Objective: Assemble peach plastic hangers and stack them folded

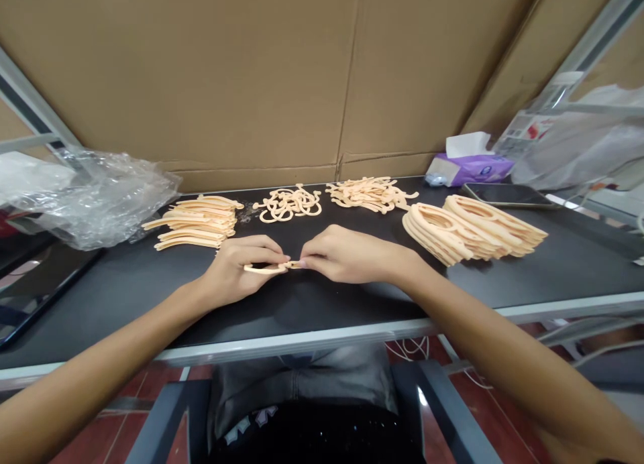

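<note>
Above the black table (302, 310), my left hand (244, 266) is closed on a cream curved part (266, 269), whose rounded loop shows below the fingers. My right hand (339, 255) faces it, thumb and fingertips pinched on a small cream piece (294, 265) that meets the curved part's right end. Whether the two are joined cannot be made out. Beyond my hands lie a pile of small curved cream pieces (289, 203) and a pile of thin cream pieces (371, 194). Long cream strips (197, 224) are stacked at the left, and larger cream frame-like parts (470, 229) at the right.
Crumpled clear plastic (105, 192) and a dark tablet-like object (30, 290) are at the left. A purple tissue pack (470, 165) and a phone (506, 194) sit at the back right. Cardboard (251, 75) stands behind the table, between metal posts.
</note>
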Tool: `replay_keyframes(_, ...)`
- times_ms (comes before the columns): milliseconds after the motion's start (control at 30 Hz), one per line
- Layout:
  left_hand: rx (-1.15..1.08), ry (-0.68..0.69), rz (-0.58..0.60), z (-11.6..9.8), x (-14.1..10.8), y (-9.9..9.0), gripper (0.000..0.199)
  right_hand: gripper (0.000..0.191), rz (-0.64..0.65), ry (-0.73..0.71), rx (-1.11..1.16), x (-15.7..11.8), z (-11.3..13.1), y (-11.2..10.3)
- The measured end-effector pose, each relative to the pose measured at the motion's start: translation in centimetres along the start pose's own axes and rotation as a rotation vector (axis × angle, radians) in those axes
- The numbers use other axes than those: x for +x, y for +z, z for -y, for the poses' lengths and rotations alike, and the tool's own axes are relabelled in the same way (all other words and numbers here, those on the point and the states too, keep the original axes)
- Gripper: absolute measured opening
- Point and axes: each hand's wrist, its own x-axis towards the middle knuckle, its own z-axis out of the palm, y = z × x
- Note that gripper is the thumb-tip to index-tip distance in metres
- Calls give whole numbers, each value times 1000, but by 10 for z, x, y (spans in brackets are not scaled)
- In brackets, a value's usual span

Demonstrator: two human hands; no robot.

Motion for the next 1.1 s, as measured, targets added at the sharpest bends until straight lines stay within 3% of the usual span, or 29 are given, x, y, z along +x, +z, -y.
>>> replay_keyframes(133, -29, -62, 11, 0, 2, 0, 14, 27, -13, 10, -96, -2, 3, -1)
replay_keyframes(633, -162, -377, 100, 9, 5, -6, 18, 26, -29, 70, -32, -2, 0, -3)
replay_keyframes(900, -322, -441, 76, 5, 6, -2, 21, 26, -30, 83, -2, -2, -2, -2)
replay_keyframes(1100, -303, -375, 111, 8, 4, -2, 12, 27, -9, 94, 17, -2, -1, -4)
